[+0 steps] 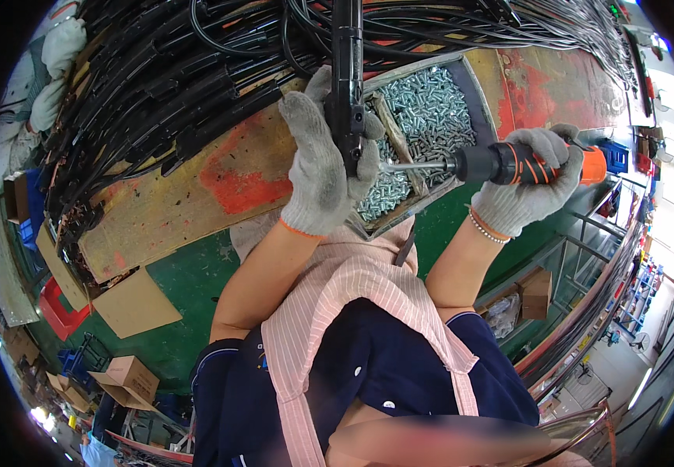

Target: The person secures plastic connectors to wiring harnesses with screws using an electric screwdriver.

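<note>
Both my hands wear grey knit gloves. My left hand (323,159) is closed round the lower end of a long black tubular part (346,93), which points away from me past the top edge of the view. My right hand (530,179) grips an orange and black power screwdriver (500,163) held level. Its long metal bit (418,166) points left, the tip close to the black part by my left fingers; whether it touches a screw there I cannot tell. Beneath the bit lies a tray (477,93) of small silver screws (430,101), split by a wooden strip (399,136).
A worn yellow and red worktable (173,210) carries a big pile of black parts with cables (189,86) at the left and back. Another person's gloved hands (56,70) are at the far left. Cardboard boxes (130,377) and a red stool (60,310) stand on the green floor.
</note>
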Demonstrator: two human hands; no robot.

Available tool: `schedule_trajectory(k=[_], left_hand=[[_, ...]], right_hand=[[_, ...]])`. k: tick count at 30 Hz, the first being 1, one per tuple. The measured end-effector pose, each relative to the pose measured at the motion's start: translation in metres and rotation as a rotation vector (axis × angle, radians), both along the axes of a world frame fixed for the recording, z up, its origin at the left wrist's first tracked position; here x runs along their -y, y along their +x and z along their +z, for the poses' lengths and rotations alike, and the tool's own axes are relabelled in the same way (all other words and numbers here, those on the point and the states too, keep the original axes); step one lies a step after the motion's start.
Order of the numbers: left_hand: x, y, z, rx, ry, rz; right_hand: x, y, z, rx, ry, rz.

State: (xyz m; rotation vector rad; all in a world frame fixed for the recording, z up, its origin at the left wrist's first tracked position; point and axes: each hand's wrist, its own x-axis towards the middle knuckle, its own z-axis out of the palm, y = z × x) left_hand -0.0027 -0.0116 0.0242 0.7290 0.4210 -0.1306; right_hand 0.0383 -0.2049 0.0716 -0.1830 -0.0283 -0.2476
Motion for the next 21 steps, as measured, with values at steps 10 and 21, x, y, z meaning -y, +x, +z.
schedule_trajectory(k=[10,21], left_hand=[[-0.001,0.006,-0.006,0.012,-0.081,-0.006],[0.002,0.006,-0.004,0.019,-0.015,0.008]], right_hand=[[-0.023,0.010,-0.015,-0.052,-0.139,-0.108],[-0.029,-0.010,0.004,0.127,-0.493,-0.226]])
